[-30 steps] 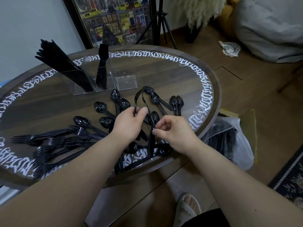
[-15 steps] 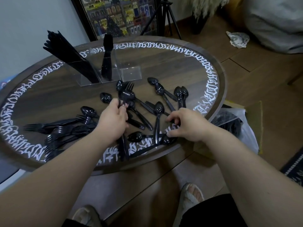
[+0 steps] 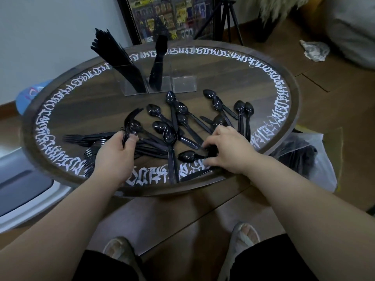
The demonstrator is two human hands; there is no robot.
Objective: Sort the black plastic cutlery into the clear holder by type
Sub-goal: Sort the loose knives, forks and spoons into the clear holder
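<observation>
A clear three-compartment holder (image 3: 183, 84) stands at the back of the round table (image 3: 284, 74). Its left compartment holds a thick bundle of black knives (image 3: 119, 61), the middle one holds a few pieces (image 3: 158, 65), and the right compartment looks empty. Several black spoons (image 3: 182, 118) lie scattered mid-table, and forks (image 3: 81, 137) are piled at the left. My left hand (image 3: 116, 153) grips a black fork (image 3: 129, 123), tines pointing away from me. My right hand (image 3: 227, 149) has its fingers curled over a spoon (image 3: 187, 156) handle near the front edge.
A clear plastic bag (image 3: 304, 159) with more black cutlery sits on the floor right of the table. A framed picture (image 3: 168, 15) and a tripod (image 3: 229, 21) stand behind the table. My sandalled feet (image 3: 243, 238) are below the table's front edge.
My left hand has carried the fork leftward toward the fork pile. My right hand has shifted slightly, still reaching among the spoons at the front. The camera view moved back and to the right.
</observation>
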